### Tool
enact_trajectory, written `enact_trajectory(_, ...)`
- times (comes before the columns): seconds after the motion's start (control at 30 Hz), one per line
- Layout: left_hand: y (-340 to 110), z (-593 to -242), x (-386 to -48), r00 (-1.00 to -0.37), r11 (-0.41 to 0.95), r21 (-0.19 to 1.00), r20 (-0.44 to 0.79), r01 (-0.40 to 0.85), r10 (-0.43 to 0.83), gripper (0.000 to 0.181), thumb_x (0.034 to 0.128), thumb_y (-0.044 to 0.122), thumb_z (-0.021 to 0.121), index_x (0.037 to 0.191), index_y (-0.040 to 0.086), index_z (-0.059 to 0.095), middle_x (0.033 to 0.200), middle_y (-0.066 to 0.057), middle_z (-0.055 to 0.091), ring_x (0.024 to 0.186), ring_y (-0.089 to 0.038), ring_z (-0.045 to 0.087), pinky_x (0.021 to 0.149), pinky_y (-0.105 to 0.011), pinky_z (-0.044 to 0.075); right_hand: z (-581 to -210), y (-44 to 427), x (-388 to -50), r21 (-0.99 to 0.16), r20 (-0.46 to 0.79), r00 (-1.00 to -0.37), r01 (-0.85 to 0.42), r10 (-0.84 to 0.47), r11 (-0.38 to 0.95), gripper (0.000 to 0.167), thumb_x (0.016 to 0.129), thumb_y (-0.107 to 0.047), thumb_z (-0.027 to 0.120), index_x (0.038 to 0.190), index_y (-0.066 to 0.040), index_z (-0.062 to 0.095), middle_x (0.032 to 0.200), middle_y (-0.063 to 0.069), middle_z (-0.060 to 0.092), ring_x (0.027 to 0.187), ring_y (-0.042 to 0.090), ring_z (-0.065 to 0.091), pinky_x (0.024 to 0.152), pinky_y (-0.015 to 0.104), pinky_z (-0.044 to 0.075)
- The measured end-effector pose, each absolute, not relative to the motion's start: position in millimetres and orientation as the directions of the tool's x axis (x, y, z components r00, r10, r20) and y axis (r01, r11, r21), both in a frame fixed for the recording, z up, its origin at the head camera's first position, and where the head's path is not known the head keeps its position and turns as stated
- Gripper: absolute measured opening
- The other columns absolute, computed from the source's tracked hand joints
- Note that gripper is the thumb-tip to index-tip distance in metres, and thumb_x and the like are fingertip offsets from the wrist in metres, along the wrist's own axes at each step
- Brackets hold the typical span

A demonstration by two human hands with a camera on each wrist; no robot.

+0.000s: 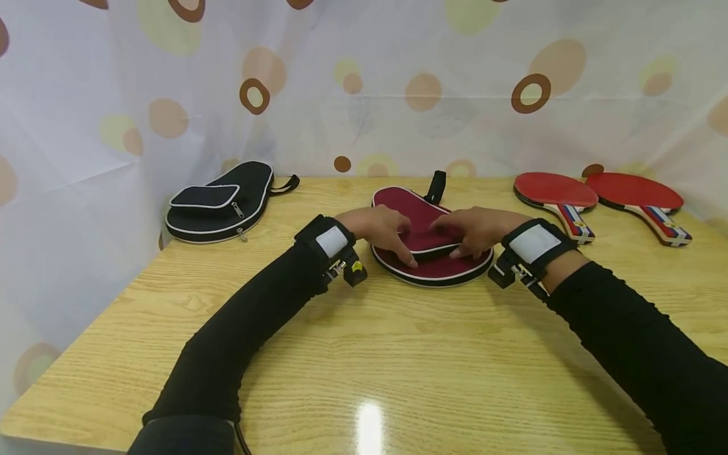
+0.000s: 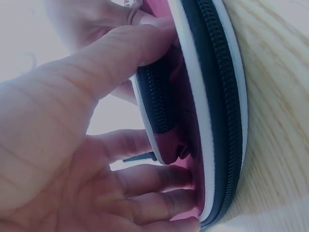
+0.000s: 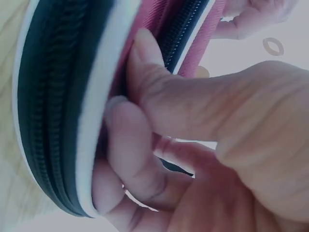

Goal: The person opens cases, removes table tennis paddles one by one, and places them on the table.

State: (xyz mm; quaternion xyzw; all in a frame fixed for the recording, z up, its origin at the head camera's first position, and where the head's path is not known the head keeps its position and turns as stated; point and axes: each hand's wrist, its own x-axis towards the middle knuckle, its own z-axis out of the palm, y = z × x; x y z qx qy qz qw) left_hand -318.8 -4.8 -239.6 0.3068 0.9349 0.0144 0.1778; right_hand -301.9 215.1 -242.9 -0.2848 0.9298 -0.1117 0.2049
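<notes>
Currently, leftmost, I see a black case (image 1: 220,218) on the desk (image 1: 307,379). Toward the desk's back middle, my left grip (image 1: 382,230) touches a burgundy case (image 1: 418,218), relaxed, thumb well parted from fingers. My right grip (image 1: 474,230) touches its other side, fingers bent; I cannot tell whether they pinch anything. Rightmost lie 2 red paddles (image 1: 556,188).

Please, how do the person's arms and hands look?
Both arms wear black sleeves. Each wrist has a black strap with a white patch and a small black device; the left device shows a yellow spot. Left hand and right hand wear no gloves. A thin dark cable shows beside the left sleeve.
</notes>
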Motion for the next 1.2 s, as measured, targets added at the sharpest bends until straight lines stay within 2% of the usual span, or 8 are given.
enact_trajectory(0.1,-7.2,-239.7,-323.0,-0.746,0.812,0.133,-0.333,0.568,0.577,0.084,0.0825,0.060,0.075,0.149,0.016,0.049,0.149,-0.006,0.049,0.137,-0.020,0.044,0.110,-0.035,0.037,-245.4,213.0,-301.4,-0.287,-0.269,-0.769,-0.510,-0.579,0.811,0.059,0.096,-0.014,0.071,0.147,-0.002,0.045,0.138,0.026,0.049,0.093,0.028,0.065,0.081,0.043,0.054)
enact_trajectory(0.2,-9.3,-239.2,-325.8,-0.737,0.808,0.129,-0.347,0.575,0.580,0.085,0.0826,0.060,0.075,0.151,0.017,0.047,0.151,-0.008,0.047,0.139,-0.022,0.042,0.113,-0.036,0.035,-248.0,210.2,-299.5,-0.247,-0.223,-0.785,-0.529,-0.579,0.812,0.058,0.094,-0.017,0.073,0.145,-0.002,0.049,0.137,0.024,0.053,0.116,0.037,0.056,0.097,0.051,0.046)
enact_trajectory(0.27,-10.3,-238.5,-327.2,-0.731,0.806,0.131,-0.358,0.577,0.581,0.086,0.0826,0.059,0.076,0.151,0.016,0.047,0.151,-0.009,0.047,0.139,-0.023,0.042,0.113,-0.037,0.034,-249.5,208.7,-297.8,-0.234,-0.194,-0.791,-0.538,-0.581,0.810,0.057,0.093,-0.017,0.074,0.143,-0.001,0.051,0.136,0.024,0.055,0.123,0.039,0.052,0.102,0.055,0.042)
enact_trajectory(0.4,-11.2,-237.3,-329.5,-0.715,0.803,0.140,-0.386,0.579,0.583,0.087,0.0832,0.056,0.077,0.152,0.015,0.045,0.152,-0.010,0.044,0.140,-0.023,0.040,0.115,-0.038,0.032,-251.1,205.2,-293.7,-0.242,-0.170,-0.800,-0.532,-0.575,0.812,0.057,0.093,-0.016,0.074,0.142,0.003,0.051,0.132,0.025,0.056,0.115,0.037,0.055,0.095,0.051,0.046)
enact_trajectory(0.57,-11.5,-235.2,-330.7,-0.696,0.799,0.155,-0.414,0.582,0.587,0.086,0.0854,0.051,0.077,0.154,0.013,0.042,0.156,-0.010,0.040,0.144,-0.023,0.037,0.117,-0.037,0.030,-251.5,200.7,-289.6,-0.255,-0.185,-0.809,-0.508,-0.557,0.823,0.057,0.095,-0.016,0.072,0.143,0.005,0.049,0.128,0.025,0.057,0.097,0.031,0.059,0.077,0.039,0.052)
enact_trajectory(0.8,-11.1,-231.2,-332.3,-0.679,0.791,0.160,-0.432,0.590,0.594,0.083,0.0891,0.044,0.076,0.156,0.011,0.039,0.159,-0.010,0.036,0.147,-0.024,0.032,0.118,-0.037,0.028,-250.9,195.1,-285.5,-0.195,-0.164,-0.836,-0.493,-0.524,0.848,0.057,0.095,-0.019,0.072,0.142,0.005,0.050,0.125,0.024,0.061,0.107,0.033,0.057,0.091,0.047,0.047)
enact_trajectory(0.97,-11.8,-230.5,-333.8,-0.679,0.797,0.166,-0.442,0.581,0.586,0.083,0.0904,0.041,0.076,0.157,0.011,0.037,0.160,-0.009,0.036,0.148,-0.024,0.031,0.118,-0.036,0.027,-252.7,191.0,-284.5,-0.183,-0.136,-0.843,-0.495,-0.521,0.849,0.055,0.095,-0.019,0.072,0.140,0.007,0.051,0.120,0.022,0.063,0.104,0.033,0.058,0.092,0.048,0.047)
enact_trajectory(1.2,-12.8,-233.2,-335.8,-0.685,0.804,0.152,-0.447,0.575,0.574,0.082,0.0915,0.037,0.075,0.158,0.012,0.034,0.160,-0.007,0.036,0.148,-0.023,0.029,0.119,-0.035,0.024,-257.2,184.7,-281.9,-0.159,-0.101,-0.858,-0.486,-0.504,0.860,0.057,0.096,-0.020,0.071,0.140,0.010,0.050,0.124,0.026,0.063,0.115,0.039,0.059,0.099,0.051,0.045)
